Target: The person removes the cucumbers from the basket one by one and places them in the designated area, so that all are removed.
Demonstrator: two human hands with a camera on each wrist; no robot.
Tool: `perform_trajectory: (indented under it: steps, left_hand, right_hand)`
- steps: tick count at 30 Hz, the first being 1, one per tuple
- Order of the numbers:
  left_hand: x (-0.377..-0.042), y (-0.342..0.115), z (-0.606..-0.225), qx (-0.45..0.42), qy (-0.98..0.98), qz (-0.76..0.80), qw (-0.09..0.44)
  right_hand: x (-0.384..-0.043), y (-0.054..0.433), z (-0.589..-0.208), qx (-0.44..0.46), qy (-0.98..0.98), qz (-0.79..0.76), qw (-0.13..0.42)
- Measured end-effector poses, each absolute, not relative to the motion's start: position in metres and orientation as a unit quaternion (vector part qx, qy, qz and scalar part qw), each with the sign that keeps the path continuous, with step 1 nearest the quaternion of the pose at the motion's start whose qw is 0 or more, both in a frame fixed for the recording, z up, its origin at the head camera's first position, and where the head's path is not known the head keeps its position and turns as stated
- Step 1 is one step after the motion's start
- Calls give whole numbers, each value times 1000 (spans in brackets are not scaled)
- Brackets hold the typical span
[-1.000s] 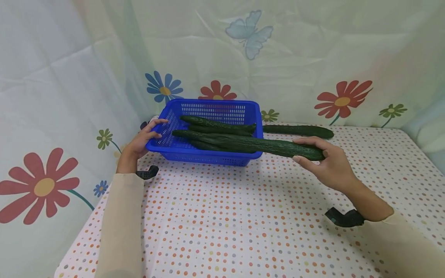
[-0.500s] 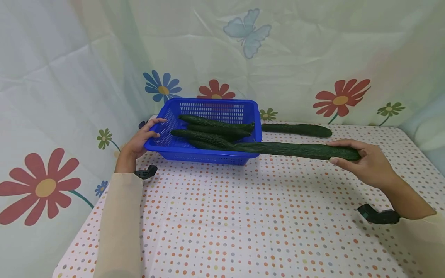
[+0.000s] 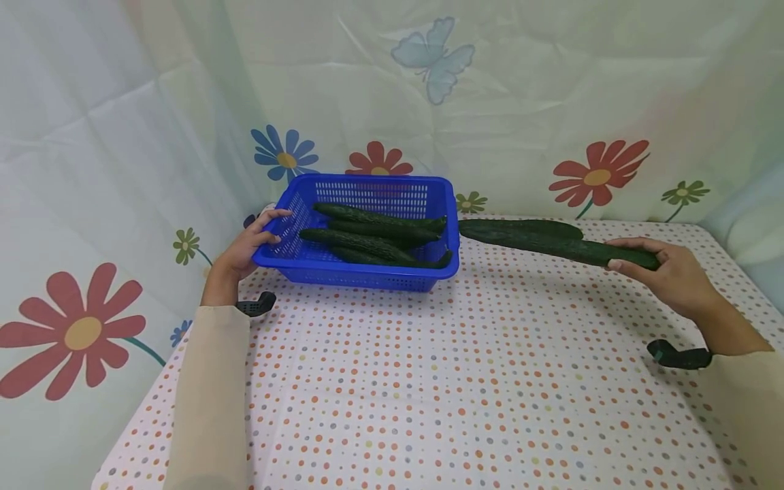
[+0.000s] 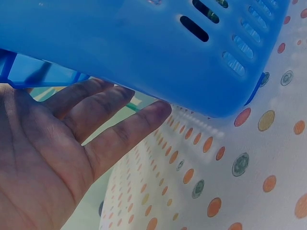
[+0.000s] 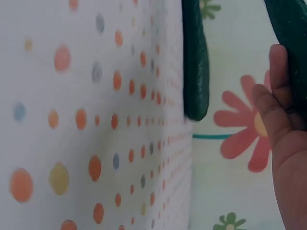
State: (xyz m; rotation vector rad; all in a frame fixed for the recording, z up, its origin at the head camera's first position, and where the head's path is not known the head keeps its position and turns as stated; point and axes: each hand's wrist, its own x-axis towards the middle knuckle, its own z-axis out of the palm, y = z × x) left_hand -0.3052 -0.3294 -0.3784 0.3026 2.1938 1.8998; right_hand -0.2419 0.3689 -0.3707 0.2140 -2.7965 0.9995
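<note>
A blue slotted plastic basket (image 3: 361, 277) stands at the back left of the table with several dark green cucumbers (image 3: 367, 239) inside. My left hand (image 3: 243, 250) grips its left end, thumb and a finger over the rim; in the left wrist view, other fingers (image 4: 127, 129) lie against the outside. Off to the right, my right hand (image 3: 680, 275) holds a long cucumber (image 3: 545, 246) by its right end, above the table. Its far end points at the basket's right side. Behind it another cucumber (image 3: 551, 226) lies on the table, partly covered in the head view.
A white cloth (image 3: 392, 381) with coloured dots covers the table. Fabric with printed flowers and a butterfly (image 3: 435, 60) hangs close behind and at the left. Each wrist wears a small black device (image 3: 678, 355).
My right hand has drawn the cucumber rightward out of the basket, then slightly back toward the rear cucumber. The left hand stays on the basket's end.
</note>
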Motion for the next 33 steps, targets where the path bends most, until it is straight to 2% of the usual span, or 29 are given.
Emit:
perform_trajectory:
  steps: [15, 20, 28, 33]
  left_hand:
    - [-306, -331, -381, 101, 750, 644, 112]
    - [-308, -329, -382, 110, 751, 642, 106]
    - [-308, -330, -384, 112, 751, 642, 100]
    - [-310, -331, -384, 111, 746, 648, 108]
  right_hand:
    - [-301, 357, -383, 87, -953, 289, -23]
    - [-313, 354, -386, 77, -951, 296, -31]
    - [-330, 351, -395, 63, -959, 276, -13]
    - [-339, 353, -397, 60, -969, 236, -42]
